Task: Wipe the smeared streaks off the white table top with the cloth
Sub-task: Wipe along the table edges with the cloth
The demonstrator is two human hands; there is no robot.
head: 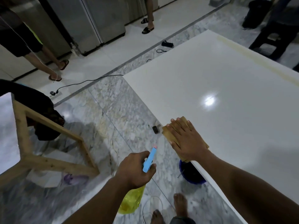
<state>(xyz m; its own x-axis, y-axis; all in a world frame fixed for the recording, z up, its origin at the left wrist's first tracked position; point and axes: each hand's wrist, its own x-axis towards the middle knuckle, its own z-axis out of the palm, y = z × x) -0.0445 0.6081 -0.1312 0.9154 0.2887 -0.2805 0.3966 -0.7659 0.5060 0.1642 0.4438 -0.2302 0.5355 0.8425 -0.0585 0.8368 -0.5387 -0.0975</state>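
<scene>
- Right grip (187,139): flat, fingers straight and together, palm pressing down on the cloth (166,130). Nothing pinched.
- Left grip (134,170): curled round the neck of the spray bottle (149,159), off the surface, over the floor at about 8 o'clock from the cloth.
- Cloth: tan, folded, on the white surface (226,78) right at its near-left edge, one corner poking past the edge. Long axis roughly 11-to-5 o'clock, along that edge. My fingers point to 11.
- Key relation: the only smear I can make out is a yellowish streak band (252,58) along the far edge, at about 1 o'clock from the right grip and well apart from it. Band runs roughly 10-to-4.
- Judgement: the cloth is already under the right grip, so that one does the wipe. The next push goes toward 1 o'clock, across the band's long axis or along it. The left grip is farther away and busy.
- Near the cloth I can't tell any streaks; there's glare on the gloss.
- Counts: 1 cloth, 1 spray bottle, 1 streak band visible, 1 blue bucket (192,175) on the floor under the surface edge at 6 o'clock from the cloth.
</scene>
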